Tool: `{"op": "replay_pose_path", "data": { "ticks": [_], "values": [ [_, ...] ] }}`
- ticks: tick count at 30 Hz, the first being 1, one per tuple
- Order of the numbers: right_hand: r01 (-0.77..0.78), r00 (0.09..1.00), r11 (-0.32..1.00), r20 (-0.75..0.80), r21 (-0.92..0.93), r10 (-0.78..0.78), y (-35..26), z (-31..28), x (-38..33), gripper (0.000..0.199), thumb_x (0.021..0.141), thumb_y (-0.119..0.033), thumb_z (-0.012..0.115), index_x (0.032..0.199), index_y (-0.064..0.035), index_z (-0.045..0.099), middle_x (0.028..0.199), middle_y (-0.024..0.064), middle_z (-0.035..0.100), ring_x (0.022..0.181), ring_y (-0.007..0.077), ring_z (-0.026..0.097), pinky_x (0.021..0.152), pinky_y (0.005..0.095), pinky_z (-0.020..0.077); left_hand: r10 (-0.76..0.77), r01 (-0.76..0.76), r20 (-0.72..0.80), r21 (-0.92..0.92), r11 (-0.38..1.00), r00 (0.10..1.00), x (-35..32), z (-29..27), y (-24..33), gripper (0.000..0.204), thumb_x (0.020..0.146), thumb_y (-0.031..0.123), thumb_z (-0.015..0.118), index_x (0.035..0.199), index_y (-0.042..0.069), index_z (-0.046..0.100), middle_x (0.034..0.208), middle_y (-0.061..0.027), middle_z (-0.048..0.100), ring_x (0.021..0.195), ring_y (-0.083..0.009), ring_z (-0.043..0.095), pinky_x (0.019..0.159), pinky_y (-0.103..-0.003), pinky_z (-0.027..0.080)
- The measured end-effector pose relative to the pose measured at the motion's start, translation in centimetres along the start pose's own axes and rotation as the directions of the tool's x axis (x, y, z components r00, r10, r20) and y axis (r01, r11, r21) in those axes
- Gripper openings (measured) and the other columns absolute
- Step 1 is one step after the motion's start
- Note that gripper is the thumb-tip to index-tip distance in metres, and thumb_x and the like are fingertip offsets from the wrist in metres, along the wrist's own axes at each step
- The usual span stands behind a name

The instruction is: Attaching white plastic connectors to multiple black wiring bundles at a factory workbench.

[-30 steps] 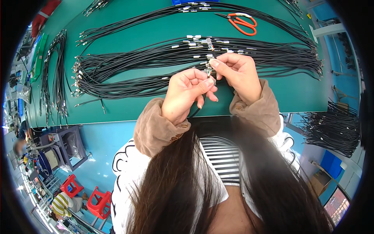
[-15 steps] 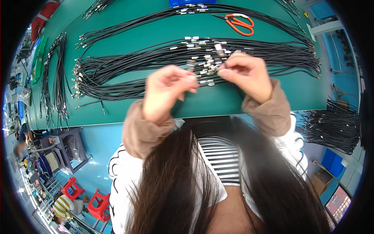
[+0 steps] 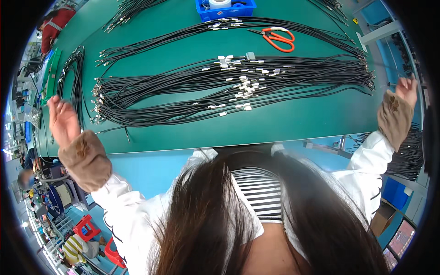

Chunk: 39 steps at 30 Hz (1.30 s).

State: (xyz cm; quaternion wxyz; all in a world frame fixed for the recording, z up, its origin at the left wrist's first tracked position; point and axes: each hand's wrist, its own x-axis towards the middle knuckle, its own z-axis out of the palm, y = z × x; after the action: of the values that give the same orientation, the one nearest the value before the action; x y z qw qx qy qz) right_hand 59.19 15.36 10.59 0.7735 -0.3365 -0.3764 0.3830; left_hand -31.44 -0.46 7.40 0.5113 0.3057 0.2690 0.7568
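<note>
My left hand [image 3: 64, 120] is raised at the far left, past the table's left edge, its fingers drawn together and smeared by motion. At the far right, beyond the table's right edge, my right hand [image 3: 405, 90] has its fingers curled together, with a small dark tip beside them. What either hand holds is too blurred to make out. Between them, a wide bundle of black cables [image 3: 169, 91] lies across the green table, with white tags [image 3: 246, 87] near its middle and metal ends at both sides. Two larger grey-white tabs [image 3: 250, 56] show at its back edge.
Orange-handled cutters [image 3: 280, 40] lie behind the bundle, by a second cable row [image 3: 169, 35]. A blue bin [image 3: 225, 13] holding a white roll stands at the back. More cables [image 3: 73, 68] hang over at the left. Red stools [image 3: 87, 228] and a person [image 3: 75, 247] are lower left.
My hands have swung far apart from the bundle's middle, the left one leftward and the right one rightward. The whole table view has shifted slightly down, showing more of the blue bin.
</note>
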Motion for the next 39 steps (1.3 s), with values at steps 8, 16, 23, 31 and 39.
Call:
{"op": "replay_pose_path", "data": {
  "ticks": [8, 16, 23, 31, 39],
  "values": [
    [-0.464, 0.878, 0.886, -0.136, -0.011, 0.458, 13.3, -1.0, 1.8, 0.032, 0.091, -0.019, 0.054, 0.113, 0.0027, 0.052, 0.096, 0.0084, 0.057, 0.071, 0.0149, 0.051, 0.063, 0.0265, 0.0451, 0.006, -0.011, -0.512, -0.008, 1.000, 0.859, 6.4, -3.3, -8.9, 0.053, 0.087, 0.008, 0.056, 0.128, -0.008, 0.028, 0.134, -0.0220, 0.032, 0.122, -0.0354, 0.040, 0.103, -0.047, 0.037],
    [-0.456, 0.785, 0.699, 0.122, -0.551, 0.608, 9.9, 10.6, -14.3, 0.032, 0.089, -0.017, 0.055, 0.116, -0.0008, 0.054, 0.091, 0.0033, 0.060, 0.072, 0.0050, 0.052, 0.056, 0.0170, 0.0410, -0.170, 0.128, -0.056, 0.882, 0.453, 0.984, -2.9, 9.9, -15.9, 0.010, 0.080, 0.002, 0.063, 0.090, 0.000, 0.063, 0.081, -0.0039, 0.061, 0.083, -0.0149, 0.059, 0.070, -0.024, 0.046],
    [-0.555, 0.523, 0.541, 0.240, -0.632, 0.818, 11.3, 15.0, -24.8, 0.022, 0.088, -0.011, 0.055, 0.104, 0.0026, 0.060, 0.082, 0.0059, 0.061, 0.065, 0.0058, 0.052, 0.050, 0.0172, 0.0400, -0.307, -0.490, 0.502, 0.863, 0.122, 0.808, -11.0, 15.7, -23.2, 0.015, 0.064, 0.000, 0.069, 0.078, 0.004, 0.064, 0.074, -0.0075, 0.059, 0.067, -0.0250, 0.054, 0.061, -0.030, 0.044],
    [-0.692, 0.149, 0.357, 0.359, -0.627, 0.921, 12.5, 18.1, -29.7, 0.035, 0.090, -0.016, 0.054, 0.119, 0.0024, 0.052, 0.084, 0.0075, 0.061, 0.055, 0.0056, 0.051, 0.044, 0.0160, 0.0376, -0.466, -0.204, 0.307, 0.944, 0.258, 0.830, -11.6, 15.7, -22.8, 0.006, 0.076, -0.002, 0.058, 0.078, 0.003, 0.055, 0.077, -0.0073, 0.057, 0.062, -0.0218, 0.053, 0.059, -0.029, 0.043],
    [-0.749, 0.621, 0.374, 0.382, 0.547, 0.684, 11.6, 13.3, -24.2, 0.023, 0.094, -0.018, 0.046, 0.106, 0.0006, 0.050, 0.071, 0.0034, 0.048, 0.055, 0.0084, 0.037, 0.044, 0.0195, 0.0339, -0.271, 0.049, 0.262, 0.630, 0.775, 0.926, -10.2, 13.5, -16.5, 0.011, 0.085, 0.008, 0.057, 0.081, -0.001, 0.060, 0.075, -0.0023, 0.056, 0.060, -0.0071, 0.045, 0.054, -0.019, 0.034]
  ]
}}
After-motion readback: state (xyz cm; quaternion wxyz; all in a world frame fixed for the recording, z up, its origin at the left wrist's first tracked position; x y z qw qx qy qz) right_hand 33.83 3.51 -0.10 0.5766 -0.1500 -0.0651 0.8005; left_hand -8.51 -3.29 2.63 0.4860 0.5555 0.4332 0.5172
